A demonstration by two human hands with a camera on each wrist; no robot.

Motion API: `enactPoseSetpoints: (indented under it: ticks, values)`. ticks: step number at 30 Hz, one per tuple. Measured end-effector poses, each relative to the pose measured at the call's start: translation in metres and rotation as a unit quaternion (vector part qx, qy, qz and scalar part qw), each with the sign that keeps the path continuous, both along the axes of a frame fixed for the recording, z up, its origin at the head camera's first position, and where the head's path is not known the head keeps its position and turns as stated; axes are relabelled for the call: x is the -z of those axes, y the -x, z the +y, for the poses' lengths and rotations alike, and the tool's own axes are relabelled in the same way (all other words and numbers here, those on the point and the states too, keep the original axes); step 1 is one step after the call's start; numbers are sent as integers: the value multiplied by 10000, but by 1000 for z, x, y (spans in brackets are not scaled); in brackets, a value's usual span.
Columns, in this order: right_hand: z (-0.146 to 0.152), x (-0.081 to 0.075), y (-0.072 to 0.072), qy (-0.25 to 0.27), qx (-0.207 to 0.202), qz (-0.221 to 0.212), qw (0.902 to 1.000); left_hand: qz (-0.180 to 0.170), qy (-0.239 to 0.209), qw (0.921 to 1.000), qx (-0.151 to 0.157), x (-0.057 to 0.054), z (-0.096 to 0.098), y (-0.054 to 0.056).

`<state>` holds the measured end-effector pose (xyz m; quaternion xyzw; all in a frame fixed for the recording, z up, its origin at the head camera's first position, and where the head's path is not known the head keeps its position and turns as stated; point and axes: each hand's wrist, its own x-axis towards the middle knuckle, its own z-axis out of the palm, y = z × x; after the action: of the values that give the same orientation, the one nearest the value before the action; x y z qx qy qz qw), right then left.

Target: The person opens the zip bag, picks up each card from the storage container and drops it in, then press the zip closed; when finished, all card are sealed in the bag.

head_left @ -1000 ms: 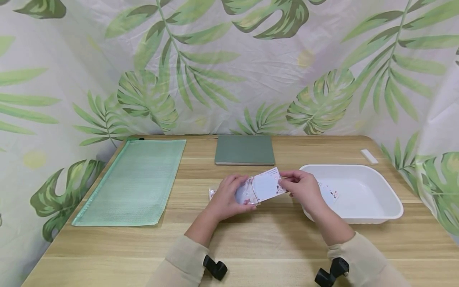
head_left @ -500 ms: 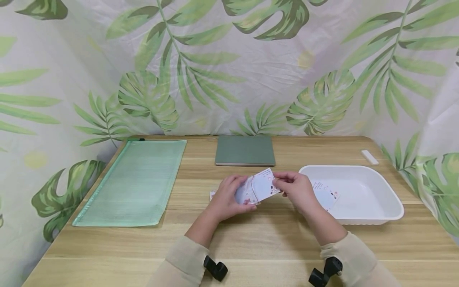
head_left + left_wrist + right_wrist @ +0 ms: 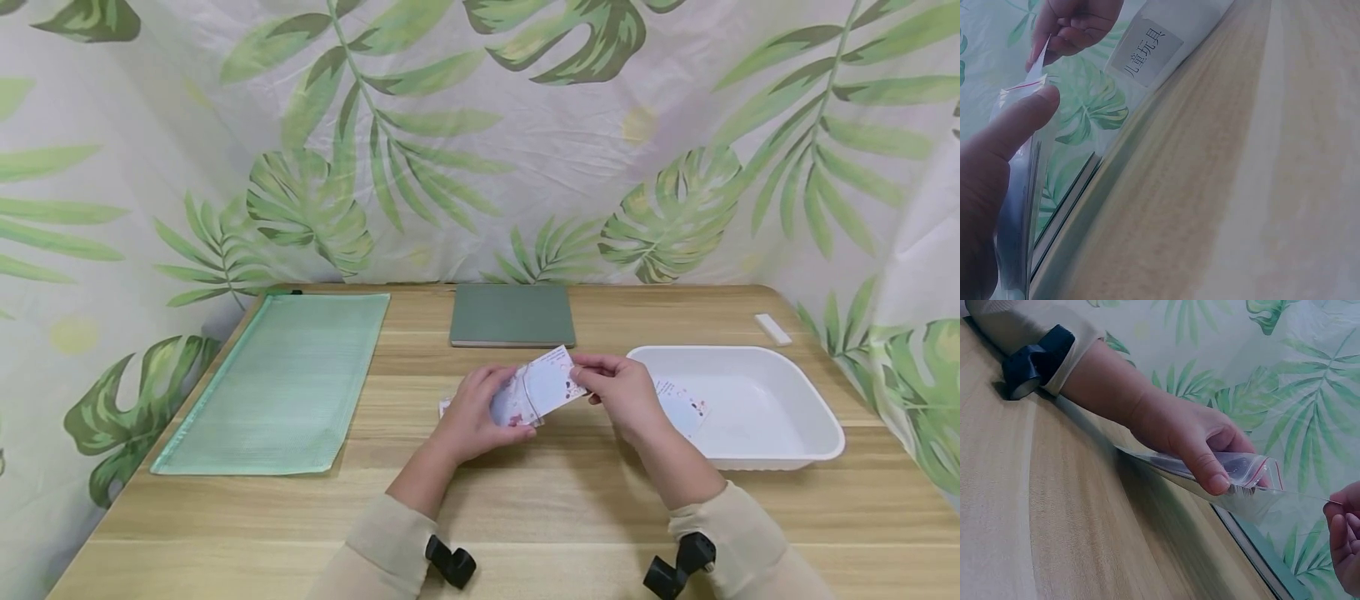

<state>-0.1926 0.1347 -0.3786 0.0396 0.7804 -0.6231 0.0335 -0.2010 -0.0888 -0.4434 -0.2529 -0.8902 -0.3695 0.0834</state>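
In the head view my left hand (image 3: 476, 417) grips a clear zip-lock bag (image 3: 1241, 467) above the table, thumb on the near side. Something pale blue shows inside the bag in the left wrist view. A printed card (image 3: 553, 379), white with a pale blue middle and small floral marks, sticks out of the bag's mouth on the right. My right hand (image 3: 618, 392) pinches the card's outer edge between thumb and fingers. The red seal line of the bag shows close to my left thumb in both wrist views. Most of the bag is hidden behind my left hand in the head view.
A white plastic basin (image 3: 772, 421) stands at the right with a similar card (image 3: 681, 408) in it. A green mesh zip pouch (image 3: 281, 383) lies at the left, a dark green notebook (image 3: 512, 315) at the back. A small white bar (image 3: 772, 328) lies behind the basin.
My right hand has moved left with the card, so less of the card sticks out past the bag's mouth. The left hand has stayed nearly still.
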Motion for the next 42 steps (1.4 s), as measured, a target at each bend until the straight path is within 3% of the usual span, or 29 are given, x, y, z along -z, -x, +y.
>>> enactPoseSetpoints:
  ticks: [10,19,28,37,42]
  values:
    - [-11,14,-2,-113,-87,-54,9999,-59,-60,10000,-50,-1,1,-1]
    - [-20,24,-1,-315,-432,-130,9985,26,-35,10000,37,-2,1,-1]
    - [-27,33,2,-189,-1168,-133,9929,32,-20,9999,107,-2,1,-1]
    - [-36,38,3,-785,-1074,-113,9910,61,13,9999,148,-2,0,-3]
    - [-35,38,4,-804,-1209,-65,9894,128,-1,9998,147,-2,0,-2]
